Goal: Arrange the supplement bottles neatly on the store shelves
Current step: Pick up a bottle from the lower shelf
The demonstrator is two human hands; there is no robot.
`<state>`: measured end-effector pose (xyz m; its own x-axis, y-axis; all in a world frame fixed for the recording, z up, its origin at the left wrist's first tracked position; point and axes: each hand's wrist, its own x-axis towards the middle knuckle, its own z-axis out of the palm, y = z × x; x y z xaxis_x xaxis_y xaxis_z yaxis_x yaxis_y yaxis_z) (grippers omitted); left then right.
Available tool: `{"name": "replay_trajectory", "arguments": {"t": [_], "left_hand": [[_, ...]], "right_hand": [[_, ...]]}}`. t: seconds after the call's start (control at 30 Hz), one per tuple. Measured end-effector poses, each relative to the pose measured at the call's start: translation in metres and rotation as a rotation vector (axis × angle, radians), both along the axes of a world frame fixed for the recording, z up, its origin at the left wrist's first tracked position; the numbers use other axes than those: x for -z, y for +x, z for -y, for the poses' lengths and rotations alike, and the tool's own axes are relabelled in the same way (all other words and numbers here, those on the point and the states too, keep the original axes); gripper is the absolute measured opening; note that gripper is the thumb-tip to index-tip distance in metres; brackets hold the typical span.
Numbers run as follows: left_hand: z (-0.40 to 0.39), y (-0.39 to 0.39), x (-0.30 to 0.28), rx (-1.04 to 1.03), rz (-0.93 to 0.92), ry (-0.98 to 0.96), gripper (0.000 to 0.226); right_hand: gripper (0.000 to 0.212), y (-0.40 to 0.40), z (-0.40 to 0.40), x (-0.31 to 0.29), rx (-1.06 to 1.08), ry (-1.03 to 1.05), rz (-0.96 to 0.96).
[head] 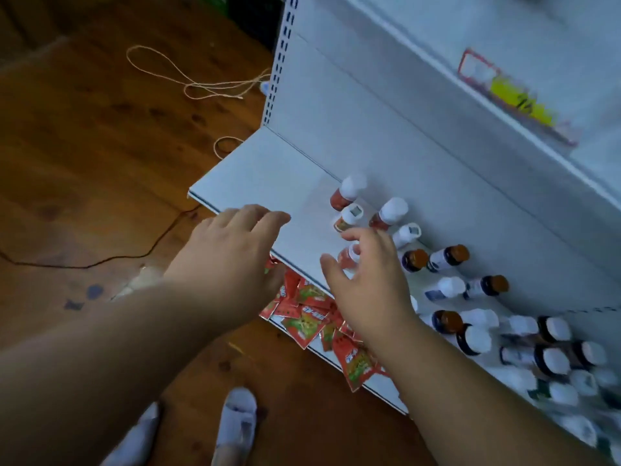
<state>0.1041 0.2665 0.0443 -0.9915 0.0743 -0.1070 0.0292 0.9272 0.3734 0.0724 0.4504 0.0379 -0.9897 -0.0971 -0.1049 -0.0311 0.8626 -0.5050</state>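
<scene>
Nearest, red sachets [307, 317] are heaped on the lower shelf. Above its front edge, the left hand [232, 250] is held spread over the bare white shelf [268, 176]. The right hand [366, 280] is opened around a red bottle [349, 257], contact unclear. Beyond, supplement bottles [450, 260] are clustered rightward.

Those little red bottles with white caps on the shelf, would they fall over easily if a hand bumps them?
Probably yes. Each red bottle looks narrow and tall for its base, so a nudge from the right hand could tip it. Being round, it would likely roll on the smooth white shelf. They stand close together, so one falling may knock its neighbours.
</scene>
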Motion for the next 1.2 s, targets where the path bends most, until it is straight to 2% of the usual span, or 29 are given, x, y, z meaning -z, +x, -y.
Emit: {"name": "replay_trajectory", "arguments": {"t": [0.17, 0.27, 0.43, 0.63, 0.77, 0.87, 0.97, 1.1, 1.2], "left_hand": [[-0.004, -0.073, 0.085, 0.069, 0.011, 0.043, 0.069], [-0.015, -0.105, 0.119, 0.112, -0.006, 0.088, 0.068], [-0.032, -0.139, 0.161, 0.131, -0.056, 0.131, 0.068], [-0.041, -0.168, 0.179, 0.112, -0.052, 0.168, 0.067], [-0.042, -0.171, 0.177, 0.103, -0.025, 0.185, 0.068], [-0.03, -0.164, 0.167, 0.018, -0.021, 0.215, 0.072], [-0.009, -0.143, 0.148, -0.052, 0.018, 0.205, 0.078], [0.033, -0.086, 0.096, -0.035, 0.075, 0.216, 0.088], [0.065, -0.026, 0.028, 0.017, 0.227, 0.268, 0.103]], "right_hand": [[0.035, -0.073, -0.011, 0.072, 0.042, 0.084, -0.109], [0.032, -0.116, -0.021, 0.105, 0.099, 0.165, -0.093], [0.029, -0.18, -0.025, 0.129, 0.17, 0.277, -0.196], [0.022, -0.233, -0.02, 0.137, 0.13, 0.277, 0.004], [0.019, -0.233, -0.017, 0.134, 0.062, 0.266, -0.018], [0.023, -0.21, -0.001, 0.123, 0.039, 0.115, -0.078], [0.025, -0.17, 0.023, 0.101, -0.001, -0.051, -0.045], [0.025, -0.101, 0.055, 0.057, 0.008, -0.235, 0.012], [0.022, -0.035, 0.076, 0.013, 0.076, -0.365, 0.05]]}}
